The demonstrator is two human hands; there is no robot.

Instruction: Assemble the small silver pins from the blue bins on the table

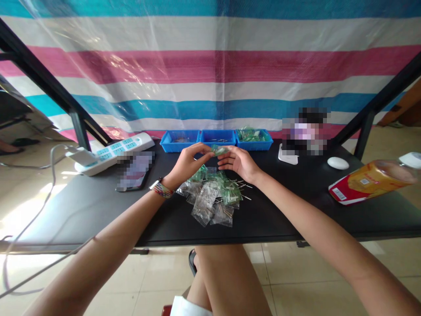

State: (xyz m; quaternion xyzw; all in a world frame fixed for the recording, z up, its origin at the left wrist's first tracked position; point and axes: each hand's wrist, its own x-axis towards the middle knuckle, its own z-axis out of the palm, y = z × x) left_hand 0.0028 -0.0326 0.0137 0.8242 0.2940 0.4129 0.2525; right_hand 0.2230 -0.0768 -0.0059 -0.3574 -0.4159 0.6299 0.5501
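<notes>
Between my two hands, above the pile, is a small green plastic bag [219, 150]. My left hand [194, 159] pinches its left side with thumb and finger. On its right side, my right hand [241, 162] holds it with the fingertips, the other fingers curled below. Under my hands lies a heap of small clear bags [205, 202] and green bags [231, 194], with thin metal pins or rivets [245, 197] loose among them. Just behind stand a left blue bin [179, 147] with clear bags, a middle blue bin [210, 135] with metal pins and a right blue bin [255, 145] with green bags.
At left lie a power strip [144, 139] with a plugged-in charger [80, 156] and a phone [135, 171]. To the right are a white box [288, 155], a white oval object [337, 163] and a drink bottle [368, 180] on its side. A striped sheet [197, 66] hangs behind.
</notes>
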